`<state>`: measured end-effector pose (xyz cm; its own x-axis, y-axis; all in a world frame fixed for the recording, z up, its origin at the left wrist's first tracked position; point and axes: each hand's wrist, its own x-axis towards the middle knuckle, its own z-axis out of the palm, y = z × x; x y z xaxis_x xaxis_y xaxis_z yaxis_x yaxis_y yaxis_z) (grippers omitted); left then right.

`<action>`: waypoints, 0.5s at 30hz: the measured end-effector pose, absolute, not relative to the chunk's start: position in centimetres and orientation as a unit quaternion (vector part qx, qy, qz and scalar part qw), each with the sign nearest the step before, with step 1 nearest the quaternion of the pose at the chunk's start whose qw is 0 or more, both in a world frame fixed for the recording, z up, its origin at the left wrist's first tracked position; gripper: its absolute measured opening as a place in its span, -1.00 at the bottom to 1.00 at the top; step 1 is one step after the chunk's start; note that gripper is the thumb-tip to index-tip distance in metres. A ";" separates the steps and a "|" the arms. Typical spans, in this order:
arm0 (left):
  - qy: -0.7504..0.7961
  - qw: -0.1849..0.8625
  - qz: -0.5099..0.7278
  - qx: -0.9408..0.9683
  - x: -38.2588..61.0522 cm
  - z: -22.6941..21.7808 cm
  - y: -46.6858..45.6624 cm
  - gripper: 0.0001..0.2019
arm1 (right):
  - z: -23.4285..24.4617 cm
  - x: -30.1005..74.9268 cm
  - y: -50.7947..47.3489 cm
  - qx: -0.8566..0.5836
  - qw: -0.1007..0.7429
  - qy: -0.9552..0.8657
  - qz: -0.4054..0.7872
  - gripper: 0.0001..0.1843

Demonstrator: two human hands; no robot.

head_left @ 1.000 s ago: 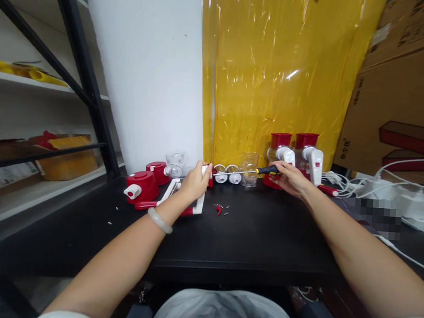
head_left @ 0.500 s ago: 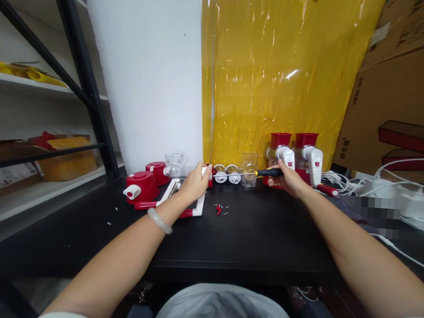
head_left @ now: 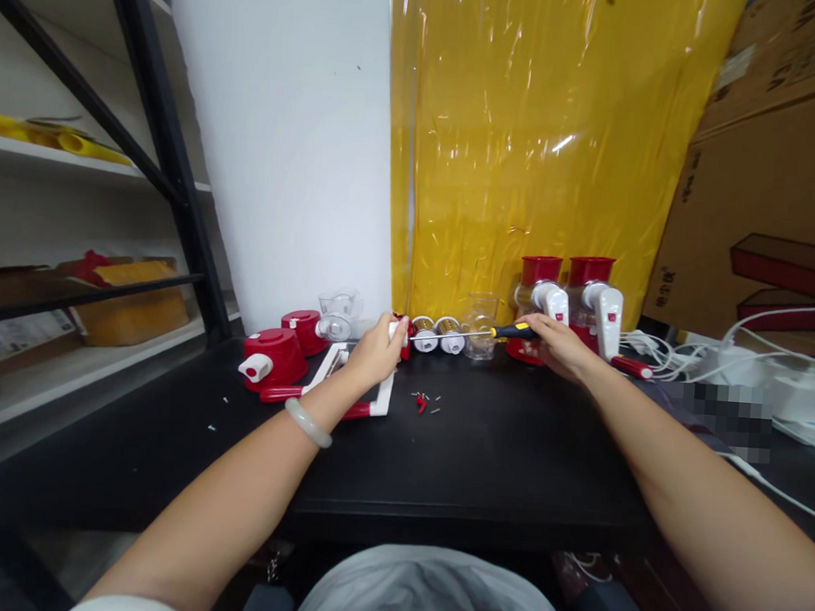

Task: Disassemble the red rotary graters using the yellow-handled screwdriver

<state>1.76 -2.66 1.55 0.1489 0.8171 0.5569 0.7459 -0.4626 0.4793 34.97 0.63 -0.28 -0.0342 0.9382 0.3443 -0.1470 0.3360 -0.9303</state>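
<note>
My right hand point(head_left: 550, 342) is closed round the black and yellow handle of a screwdriver point(head_left: 507, 332). The long shaft points left and its tip meets a small white and red part point(head_left: 398, 331) gripped in my left hand point(head_left: 377, 350). My fingers cover most of that part, so its exact kind is unclear. Below, on the black table point(head_left: 481, 450), lie several small screws point(head_left: 435, 411) and little red pieces point(head_left: 421, 402). White crank handles with red grips point(head_left: 382, 395) lie under and beside my left wrist.
Red bases point(head_left: 275, 357) and a clear plastic housing point(head_left: 338, 315) stand at left. Behind the screwdriver are metal grater drums point(head_left: 450, 335) and another clear housing point(head_left: 481, 325). Two assembled rotary graters point(head_left: 593, 304) stand at right, near white cables point(head_left: 676, 357) and a large cardboard box point(head_left: 770, 201).
My right hand has shifted slightly and its fingers have turned on the screwdriver handle. My left hand keeps its hold on the white and red part. The view has moved a little.
</note>
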 end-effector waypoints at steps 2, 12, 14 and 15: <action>0.517 0.046 0.396 0.758 1.8 1.5 -2.6 -0.59 | -0.1 34.9 0.3 -0.337 0.611 -0.546 0.464 -0.67; 0.513 0.045 0.396 0.760 1.9 1.1 -2.5 -0.60 | 0.7 35.0 -0.7 -0.296 0.627 -0.505 0.515 -0.69; 0.511 0.045 0.397 0.761 1.9 1.0 -2.5 -0.59 | 0.8 34.8 -0.7 -0.298 0.631 -0.496 0.517 -0.73; 0.510 0.045 0.399 0.761 1.9 1.0 -2.4 -0.59 | 0.8 34.8 -0.6 -0.304 0.628 -0.494 0.519 -0.77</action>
